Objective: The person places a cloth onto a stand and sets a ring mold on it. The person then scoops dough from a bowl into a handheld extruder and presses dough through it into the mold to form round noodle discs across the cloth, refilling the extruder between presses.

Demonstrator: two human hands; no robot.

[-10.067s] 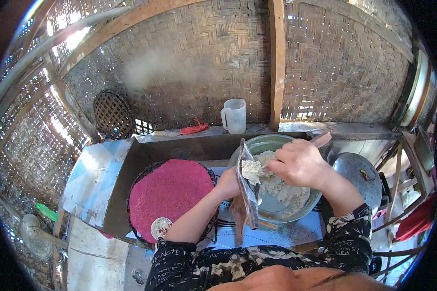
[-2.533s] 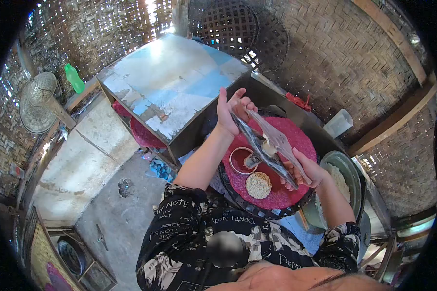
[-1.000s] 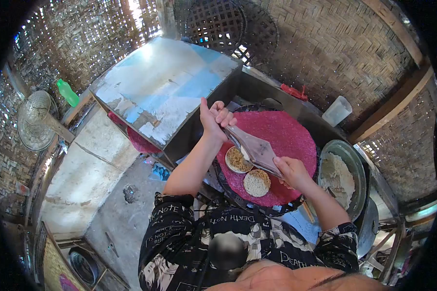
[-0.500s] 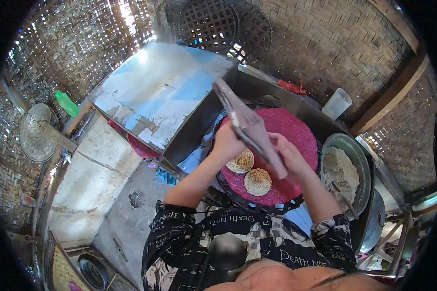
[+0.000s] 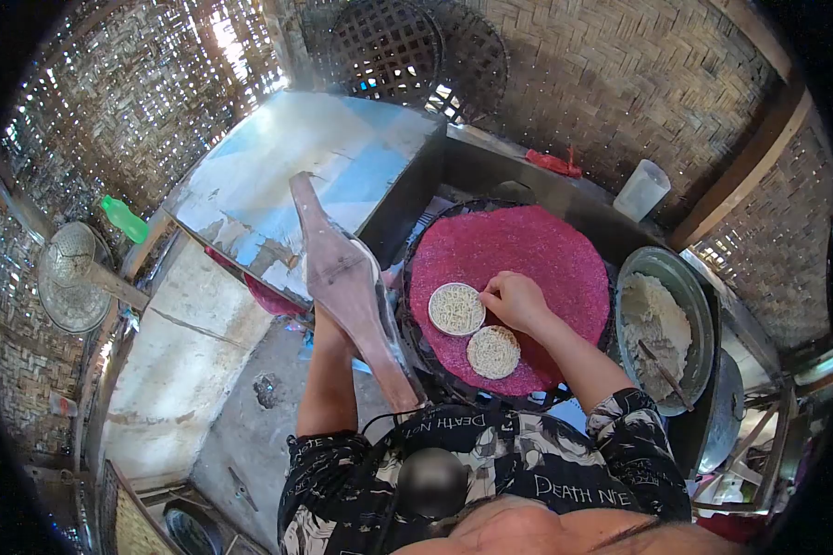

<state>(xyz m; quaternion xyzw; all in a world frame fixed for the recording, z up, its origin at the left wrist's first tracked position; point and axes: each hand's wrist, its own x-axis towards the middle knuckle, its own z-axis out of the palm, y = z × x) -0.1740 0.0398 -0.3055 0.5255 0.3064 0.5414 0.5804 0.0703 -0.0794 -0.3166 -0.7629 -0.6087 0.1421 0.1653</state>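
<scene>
A long wooden press-like tool (image 5: pixel 347 277) with narrow handles at both ends stands at the left, held from beneath by my left hand (image 5: pixel 331 326), whose fingers are mostly hidden behind it. My right hand (image 5: pixel 509 298) is at the right edge of a white ring (image 5: pixel 457 309) filled with pale strands, thumb and fingers closed on its rim. A round cake of pale strands (image 5: pixel 493 352) lies just below the ring. Both rest on a pink-red round sheet (image 5: pixel 518 240) that covers a dark woven tray (image 5: pixel 416 347).
Right of the tray is a green basin (image 5: pixel 703 324) with pale dough and a stick (image 5: pixel 665 375). A clear jug (image 5: pixel 641 191) and red plastic (image 5: pixel 553 164) stand behind. A blue-white box top (image 5: pixel 278 176) is at the left, with a green bottle (image 5: pixel 124 219) beyond.
The wooden tool has moved left, off the tray, with my left hand. My right hand has let go of it and come to the ring. The ring now holds a fuller layer of strands.
</scene>
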